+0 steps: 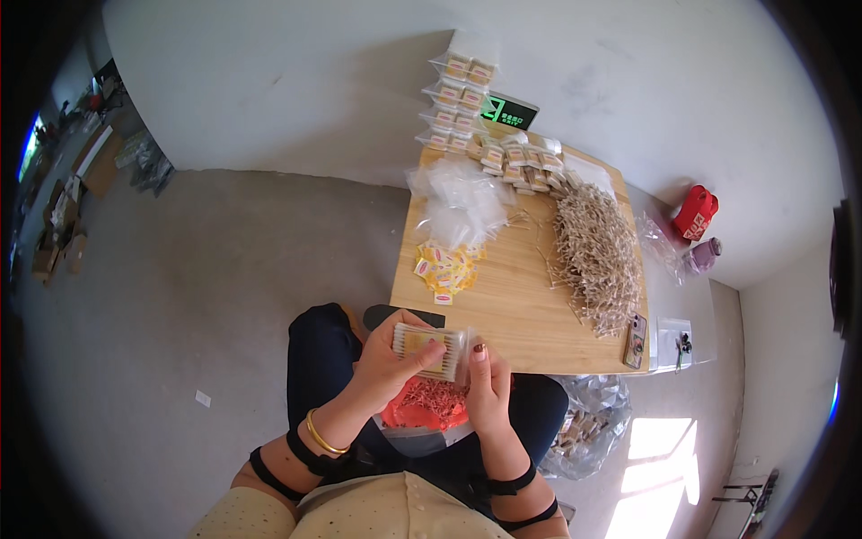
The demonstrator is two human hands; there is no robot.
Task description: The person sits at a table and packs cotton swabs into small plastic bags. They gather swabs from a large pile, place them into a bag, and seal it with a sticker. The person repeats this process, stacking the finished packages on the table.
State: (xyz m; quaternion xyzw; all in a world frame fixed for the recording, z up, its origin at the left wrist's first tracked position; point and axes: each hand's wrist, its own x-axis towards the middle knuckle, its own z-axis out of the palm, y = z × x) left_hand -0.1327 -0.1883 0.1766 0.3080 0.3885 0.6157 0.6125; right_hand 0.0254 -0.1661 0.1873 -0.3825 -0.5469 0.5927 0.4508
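Swabs (418, 340) are lying in a bag (461, 357) below frame centre; your left hand (384, 366) is gripping it, your right hand (488, 388) pinching its edge; press lightly.

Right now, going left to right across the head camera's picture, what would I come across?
White slip on the floor → gold bracelet → clear packet of cotton swabs → right hand → heap of loose swabs → red bag.
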